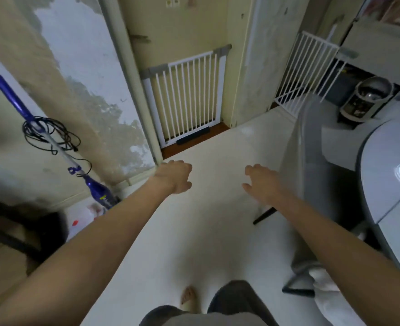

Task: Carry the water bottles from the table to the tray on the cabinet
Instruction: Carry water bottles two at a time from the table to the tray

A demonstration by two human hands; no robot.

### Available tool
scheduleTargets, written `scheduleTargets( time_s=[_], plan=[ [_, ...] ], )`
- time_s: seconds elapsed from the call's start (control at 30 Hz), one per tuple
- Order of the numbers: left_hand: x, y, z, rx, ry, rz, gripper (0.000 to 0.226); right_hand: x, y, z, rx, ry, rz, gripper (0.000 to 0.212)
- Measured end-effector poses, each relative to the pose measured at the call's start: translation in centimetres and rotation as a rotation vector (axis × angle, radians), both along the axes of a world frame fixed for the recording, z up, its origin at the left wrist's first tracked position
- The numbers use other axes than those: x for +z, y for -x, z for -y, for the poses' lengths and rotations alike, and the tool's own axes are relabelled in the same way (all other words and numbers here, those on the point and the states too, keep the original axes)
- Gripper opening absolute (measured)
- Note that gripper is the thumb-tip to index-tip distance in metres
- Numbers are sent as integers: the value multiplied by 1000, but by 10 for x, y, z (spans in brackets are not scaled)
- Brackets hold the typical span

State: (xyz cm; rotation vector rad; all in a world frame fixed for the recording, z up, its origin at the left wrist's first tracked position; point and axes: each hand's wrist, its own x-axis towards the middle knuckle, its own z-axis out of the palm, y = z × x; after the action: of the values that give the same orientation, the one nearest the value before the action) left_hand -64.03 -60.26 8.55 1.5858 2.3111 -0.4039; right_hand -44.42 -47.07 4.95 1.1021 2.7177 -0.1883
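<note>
Both hands empty: left hand (175,177) and right hand (261,182) out over the floor (206,231), fingers loosely spread. No bottles or tray in view; tabletop (387,175) edge at right. Bottles likely stiff-walled, weighty if full; grip mid-body.

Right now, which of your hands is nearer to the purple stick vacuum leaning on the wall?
Left. The left hand hangs right of the purple stick vacuum; the right hand is farther right, by the grey chair.

Both my bare arms reach straight out in front, left hand (175,177) and right hand (261,182) empty, fingers loosely curled, palms down.
</note>
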Motion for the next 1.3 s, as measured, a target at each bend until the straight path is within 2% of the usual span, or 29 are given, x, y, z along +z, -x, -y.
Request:
scheduleTargets(
  time_s=[0.2, 0.43, 0.7, 1.07, 1.3],
  plan=[
    [-6, 69, -167, -136, -6, 74, 49, -4, 58, -133, -121, 17, -13, 41],
    [-21, 139, -366, -214, 14, 34, 45, -20, 124, -323, -144, 27, -9, 41],
    [-13, 179, -599, -327, -20, 70, 49, -10, 157, -524, -270, 34, -15, 42],
    [-25, 160, -935, -751, 2, 30, 45, -19, 126, -758, -732, 56, -54, 41],
    [-35, 60, -1090, -1070, 61, 22, 45, -27, 37, -836, -1110, 48, -48, 41]
  ],
)
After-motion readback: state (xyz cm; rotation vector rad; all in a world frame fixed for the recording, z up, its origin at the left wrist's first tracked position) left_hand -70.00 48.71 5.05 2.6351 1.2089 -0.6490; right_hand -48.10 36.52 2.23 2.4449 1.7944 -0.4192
